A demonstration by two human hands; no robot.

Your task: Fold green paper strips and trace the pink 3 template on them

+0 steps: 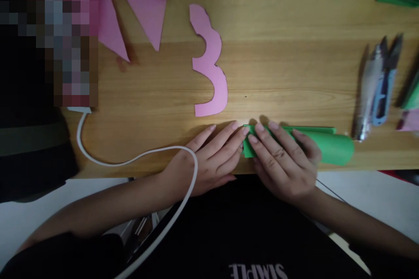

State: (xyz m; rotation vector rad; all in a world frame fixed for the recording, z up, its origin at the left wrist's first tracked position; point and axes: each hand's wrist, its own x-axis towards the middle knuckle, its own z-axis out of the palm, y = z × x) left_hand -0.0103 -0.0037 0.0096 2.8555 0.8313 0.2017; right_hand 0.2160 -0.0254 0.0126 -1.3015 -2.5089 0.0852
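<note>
The green paper (pixel 337 150) lies on the table (pixel 294 52) right at its 6 o'clock edge, with its long axis running from 9 to 3 o'clock. It looks folded or partly rolled, rounder at the 3 o'clock end.

Both hands are on it. The right hand (pixel 281 161) lies flat across its 9 o'clock half with the fingers stretched out and pressing down, so the grip is open rather than closed round anything. The free length of paper runs away from this hand toward 3 o'clock. The left hand (pixel 209 161) is also flat, its fingertips touching the paper's 9 o'clock end.

A pink cut-out (pixel 211 65) shaped like a 3 sits at 12 o'clock from the hands. Folded pink paper (pixel 140 4) is at 11 o'clock, small snips (pixel 384 91) are at 2 o'clock, and a white cable (pixel 131 161) loops past at 9 o'clock.
</note>
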